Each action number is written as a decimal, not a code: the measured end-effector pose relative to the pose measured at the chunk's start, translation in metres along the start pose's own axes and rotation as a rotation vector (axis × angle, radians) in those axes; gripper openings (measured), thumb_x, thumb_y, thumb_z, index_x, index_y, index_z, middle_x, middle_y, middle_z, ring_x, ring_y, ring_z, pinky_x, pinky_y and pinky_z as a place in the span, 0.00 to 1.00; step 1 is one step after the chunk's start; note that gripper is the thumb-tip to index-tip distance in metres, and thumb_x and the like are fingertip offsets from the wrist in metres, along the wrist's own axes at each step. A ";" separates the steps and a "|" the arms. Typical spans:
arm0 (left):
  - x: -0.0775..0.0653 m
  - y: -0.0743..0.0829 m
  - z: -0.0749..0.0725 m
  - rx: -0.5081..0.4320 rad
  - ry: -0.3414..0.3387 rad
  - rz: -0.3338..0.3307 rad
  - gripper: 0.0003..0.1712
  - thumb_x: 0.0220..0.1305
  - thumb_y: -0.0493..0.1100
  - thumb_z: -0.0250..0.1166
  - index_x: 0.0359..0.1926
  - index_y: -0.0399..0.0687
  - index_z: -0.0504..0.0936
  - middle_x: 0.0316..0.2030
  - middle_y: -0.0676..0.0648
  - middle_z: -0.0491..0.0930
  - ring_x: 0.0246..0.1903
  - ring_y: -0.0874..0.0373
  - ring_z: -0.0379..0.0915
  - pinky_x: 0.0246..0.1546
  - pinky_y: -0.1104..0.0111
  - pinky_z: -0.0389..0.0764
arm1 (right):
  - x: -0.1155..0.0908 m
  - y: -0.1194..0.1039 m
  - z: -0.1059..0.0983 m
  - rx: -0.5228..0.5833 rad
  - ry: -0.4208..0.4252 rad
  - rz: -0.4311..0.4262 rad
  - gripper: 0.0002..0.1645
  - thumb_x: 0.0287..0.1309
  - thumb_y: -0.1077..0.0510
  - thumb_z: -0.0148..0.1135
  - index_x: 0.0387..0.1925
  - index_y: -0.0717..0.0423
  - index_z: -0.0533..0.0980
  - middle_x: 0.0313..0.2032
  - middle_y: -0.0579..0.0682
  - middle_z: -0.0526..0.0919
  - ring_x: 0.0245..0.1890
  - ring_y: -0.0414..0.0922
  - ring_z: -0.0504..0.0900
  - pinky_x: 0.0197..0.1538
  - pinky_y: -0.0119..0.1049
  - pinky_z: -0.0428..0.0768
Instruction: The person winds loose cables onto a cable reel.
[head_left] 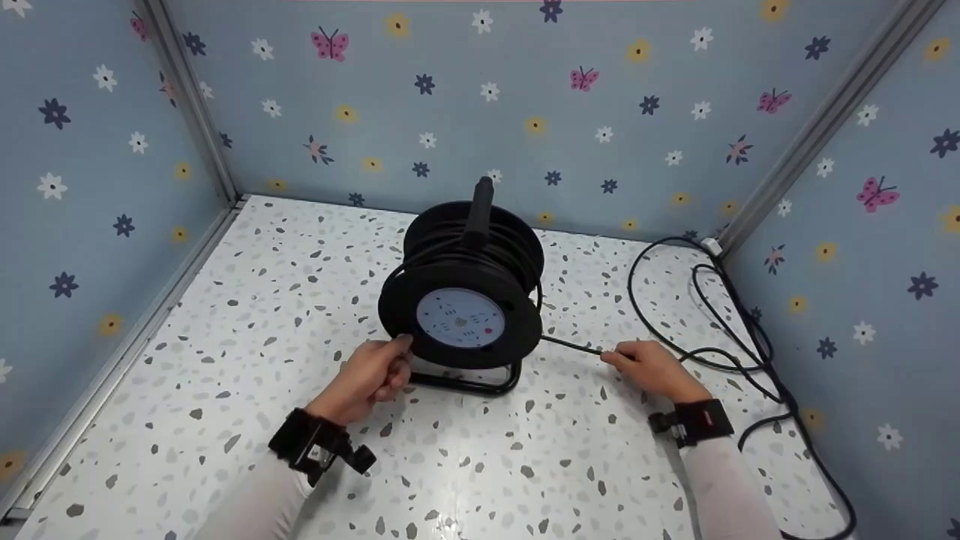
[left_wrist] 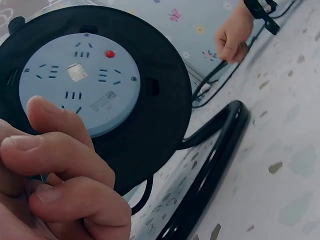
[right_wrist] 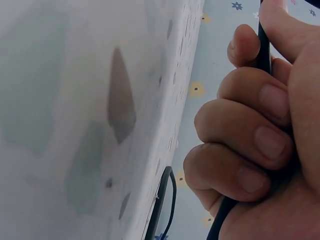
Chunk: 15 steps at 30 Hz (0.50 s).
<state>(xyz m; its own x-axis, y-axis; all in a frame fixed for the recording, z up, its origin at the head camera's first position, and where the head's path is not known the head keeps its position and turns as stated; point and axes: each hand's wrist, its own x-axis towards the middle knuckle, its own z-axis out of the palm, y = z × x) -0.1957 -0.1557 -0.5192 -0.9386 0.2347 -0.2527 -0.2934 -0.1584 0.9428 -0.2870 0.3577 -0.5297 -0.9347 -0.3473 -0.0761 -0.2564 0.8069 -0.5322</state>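
Observation:
A black cable reel [head_left: 401, 300] with a pale blue socket panel [head_left: 460, 318] and a red button stands mid-table on a tubular frame [head_left: 465, 386]. My left hand [head_left: 373, 375] is at the lower left of the reel's front disc, its thumb and forefinger pinching the rim. Seen from the left wrist, its other fingers [left_wrist: 75, 165] are curled in front of the disc. To the right of the reel, my right hand [head_left: 651, 367] grips the black cable [head_left: 570, 344], which runs straight from the reel. The right wrist view has the curled fingers [right_wrist: 240, 125] wrapped round that cable.
Loose loops of cable [head_left: 637, 292] lie on the speckled tabletop [head_left: 300, 300] at the right, some along its right edge. Flowered panels [head_left: 480, 90] close in the back and both sides, joined by metal posts [head_left: 196, 105]. The reel's upright handle [head_left: 480, 214] rises above the drum.

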 end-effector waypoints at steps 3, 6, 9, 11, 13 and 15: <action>-0.001 0.003 0.000 -0.043 0.003 0.013 0.23 0.87 0.55 0.57 0.41 0.39 0.76 0.15 0.54 0.68 0.10 0.65 0.55 0.13 0.72 0.57 | 0.000 -0.003 0.003 -0.004 -0.010 -0.008 0.29 0.80 0.33 0.63 0.25 0.45 0.74 0.20 0.40 0.69 0.18 0.44 0.73 0.26 0.40 0.75; -0.003 0.007 0.000 -0.068 0.007 0.031 0.23 0.87 0.55 0.57 0.41 0.39 0.75 0.14 0.54 0.67 0.10 0.65 0.55 0.13 0.72 0.55 | 0.001 -0.005 0.005 0.002 -0.019 -0.021 0.28 0.80 0.34 0.63 0.26 0.45 0.74 0.21 0.40 0.70 0.20 0.43 0.72 0.25 0.40 0.74; -0.004 0.012 0.000 -0.101 0.010 0.050 0.22 0.88 0.53 0.56 0.41 0.39 0.73 0.14 0.54 0.66 0.10 0.65 0.55 0.13 0.72 0.55 | 0.003 -0.009 0.008 -0.003 -0.026 -0.046 0.27 0.81 0.35 0.62 0.27 0.44 0.75 0.22 0.40 0.72 0.21 0.42 0.71 0.26 0.39 0.72; -0.006 0.016 0.000 -0.121 0.018 0.067 0.21 0.88 0.52 0.55 0.41 0.39 0.72 0.14 0.53 0.66 0.10 0.65 0.54 0.12 0.73 0.54 | 0.005 -0.013 0.011 -0.013 -0.031 -0.075 0.26 0.82 0.36 0.62 0.28 0.45 0.75 0.23 0.41 0.73 0.22 0.42 0.70 0.28 0.39 0.72; -0.006 0.020 0.001 -0.134 0.025 0.081 0.20 0.89 0.51 0.55 0.40 0.40 0.72 0.13 0.53 0.66 0.09 0.65 0.54 0.12 0.73 0.54 | 0.007 -0.017 0.013 -0.030 -0.032 -0.101 0.24 0.83 0.38 0.61 0.29 0.44 0.77 0.24 0.40 0.75 0.23 0.41 0.70 0.30 0.39 0.71; -0.007 0.025 0.003 -0.145 0.033 0.095 0.20 0.89 0.51 0.55 0.41 0.39 0.71 0.13 0.53 0.66 0.09 0.65 0.54 0.12 0.73 0.54 | 0.009 -0.022 0.016 -0.041 -0.034 -0.114 0.24 0.84 0.39 0.61 0.29 0.44 0.78 0.26 0.40 0.76 0.24 0.41 0.71 0.32 0.39 0.72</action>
<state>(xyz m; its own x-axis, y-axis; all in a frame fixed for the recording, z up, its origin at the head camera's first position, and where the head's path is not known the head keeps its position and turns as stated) -0.1955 -0.1589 -0.4931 -0.9680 0.1814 -0.1734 -0.2243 -0.3153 0.9221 -0.2856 0.3298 -0.5321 -0.8899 -0.4538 -0.0460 -0.3715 0.7796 -0.5041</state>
